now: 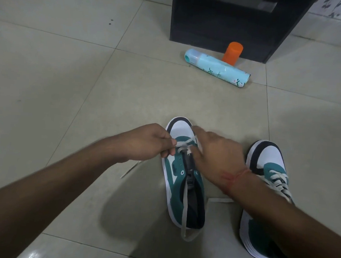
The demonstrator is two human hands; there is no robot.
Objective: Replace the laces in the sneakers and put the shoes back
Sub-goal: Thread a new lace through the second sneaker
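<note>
Two teal, white and navy sneakers stand on the tiled floor, toes pointing away from me. The left sneaker (179,181) is only partly laced near the toe. A loose white lace (184,205) trails over its tongue and off the heel. My left hand (149,142) pinches the lace at the lowest eyelets on the shoe's left side. On the shoe's right side rests my right hand (217,151), its fingers at the same crossing; whether they hold the lace is hidden by blur. The right sneaker (266,174) is fully laced and partly hidden under my right forearm.
A light blue spray can (217,70) lies on its side ahead, with an orange cap (232,52) standing behind it. A dark cabinet (228,22) rises beyond them. Another lace end (130,169) lies on the floor under my left wrist.
</note>
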